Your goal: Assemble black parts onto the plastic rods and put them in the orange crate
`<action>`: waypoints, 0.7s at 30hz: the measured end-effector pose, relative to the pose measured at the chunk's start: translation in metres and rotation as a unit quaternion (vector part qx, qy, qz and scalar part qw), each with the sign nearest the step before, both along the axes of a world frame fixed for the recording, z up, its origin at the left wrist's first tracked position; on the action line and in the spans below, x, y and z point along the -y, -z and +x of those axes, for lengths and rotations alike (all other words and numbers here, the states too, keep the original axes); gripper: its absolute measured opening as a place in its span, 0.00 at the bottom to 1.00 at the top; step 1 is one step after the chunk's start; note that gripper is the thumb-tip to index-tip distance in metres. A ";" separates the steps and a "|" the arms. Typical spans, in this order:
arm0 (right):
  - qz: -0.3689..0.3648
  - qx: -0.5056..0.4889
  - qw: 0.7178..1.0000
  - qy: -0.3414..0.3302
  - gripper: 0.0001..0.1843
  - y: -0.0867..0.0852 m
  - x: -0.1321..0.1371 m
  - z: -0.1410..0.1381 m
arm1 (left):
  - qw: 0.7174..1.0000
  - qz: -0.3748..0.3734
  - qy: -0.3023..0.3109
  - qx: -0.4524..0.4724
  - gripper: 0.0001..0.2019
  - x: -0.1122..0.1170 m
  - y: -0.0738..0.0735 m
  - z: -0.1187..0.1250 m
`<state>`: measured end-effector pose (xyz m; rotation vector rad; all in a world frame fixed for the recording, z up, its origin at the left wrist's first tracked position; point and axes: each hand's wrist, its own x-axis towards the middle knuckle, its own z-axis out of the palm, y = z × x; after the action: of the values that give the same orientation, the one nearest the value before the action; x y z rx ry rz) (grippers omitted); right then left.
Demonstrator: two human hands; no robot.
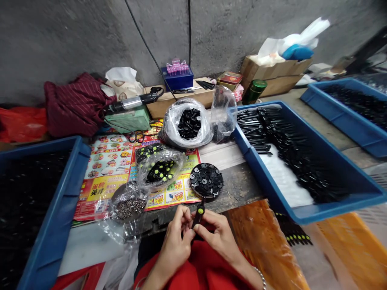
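My left hand (178, 231) and my right hand (216, 229) are both closed on one slim black plastic part (198, 216) with a yellow-green dot near its top. It is held tilted in front of my lap, pinched between thumbs and fingers; its lower end is hidden by them. Just beyond it stands a round dish (207, 181) heaped with flat black pieces. Left of that, an open plastic bag (161, 171) holds black parts with yellow-green dots. A clear bag nearer me contains small metal screws (130, 207).
Blue crates stand at left (71, 177) and right (256, 173); long black parts line the right one. Behind, a bag of glossy black pieces (190, 124) sits on the bench. An electric screwdriver (131, 103) lies on a green box (128, 121). Cables hang along the wall.
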<state>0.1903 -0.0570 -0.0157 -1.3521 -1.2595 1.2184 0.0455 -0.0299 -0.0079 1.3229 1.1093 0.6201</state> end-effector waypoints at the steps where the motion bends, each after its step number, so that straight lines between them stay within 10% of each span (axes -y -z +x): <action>1: -0.002 -0.002 1.000 0.000 0.08 0.000 0.000 0.000 | 1.000 -0.002 -0.001 0.004 0.10 0.000 0.000 0.000; 21: -0.010 -0.046 0.999 -0.005 0.08 -0.001 -0.003 0.006 | 0.999 -0.010 0.041 -0.012 0.10 -0.003 -0.003 0.000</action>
<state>0.1961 -0.0538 -0.0151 -1.2922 -1.1930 1.2883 0.0458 -0.0272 -0.0050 1.3543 1.0719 0.5318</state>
